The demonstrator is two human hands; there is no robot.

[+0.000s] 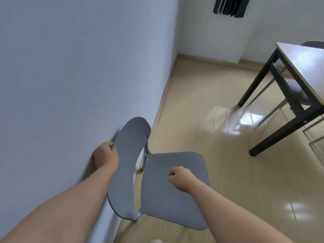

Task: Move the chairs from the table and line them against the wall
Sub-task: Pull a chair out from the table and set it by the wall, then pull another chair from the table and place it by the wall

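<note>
A grey chair (pixel 168 199) stands on the floor with its curved backrest (pixel 128 155) close against the pale wall (pixel 70 76) on the left. My left hand (pixel 106 155) grips the top edge of the backrest. Over the seat hovers my right hand (pixel 180 178), curled into a loose fist with nothing in it; whether it touches the seat is unclear. At the right, the table (pixel 306 67) has black legs, and a second grey chair (pixel 296 92) is tucked beneath it. A third chair's back (pixel 313 43) shows behind the tabletop.
Glossy light wooden floor (pixel 210 111) runs between the wall and the table. A dark curtain (pixel 231 6) hangs at the top, above the far corner. The table's near leg (pixel 254 151) stands right of the chair.
</note>
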